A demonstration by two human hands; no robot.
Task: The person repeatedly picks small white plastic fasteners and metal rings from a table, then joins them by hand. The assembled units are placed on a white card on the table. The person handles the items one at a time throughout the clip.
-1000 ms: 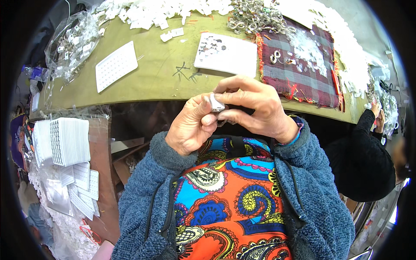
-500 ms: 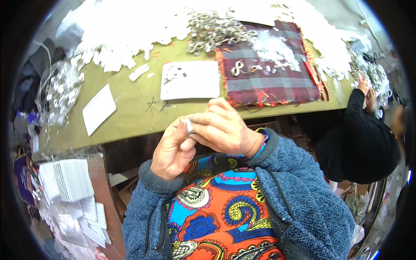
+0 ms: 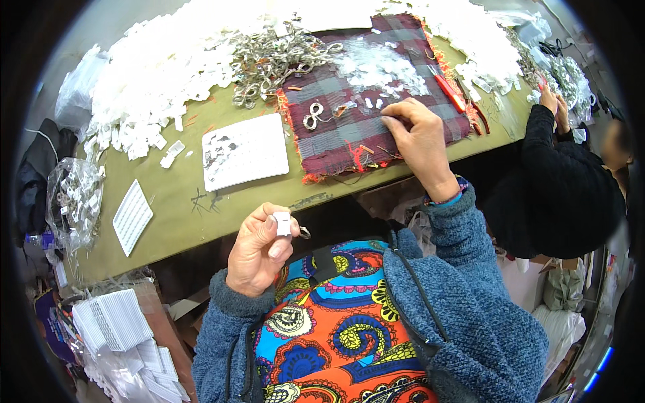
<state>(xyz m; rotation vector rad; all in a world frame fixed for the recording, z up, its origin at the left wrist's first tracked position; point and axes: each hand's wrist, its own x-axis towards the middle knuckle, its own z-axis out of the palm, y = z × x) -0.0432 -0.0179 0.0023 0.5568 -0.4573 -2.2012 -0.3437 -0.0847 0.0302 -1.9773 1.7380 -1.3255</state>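
At our view's eight o'clock, the left hand [image 3: 259, 252] pinches a smooth, boxy white piece [image 3: 283, 224]. Up at two, the right hand [image 3: 422, 140] sits narrow over fringed plaid cloth [image 3: 322, 144], whether gripping anything we can't tell; flaky clear bits [image 3: 369, 65] lie at one.

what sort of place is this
Probably a small assembly workshop: a green worktable bears heaped small white parts and a tangled pile of looped cords, and a second person in black works nearby.
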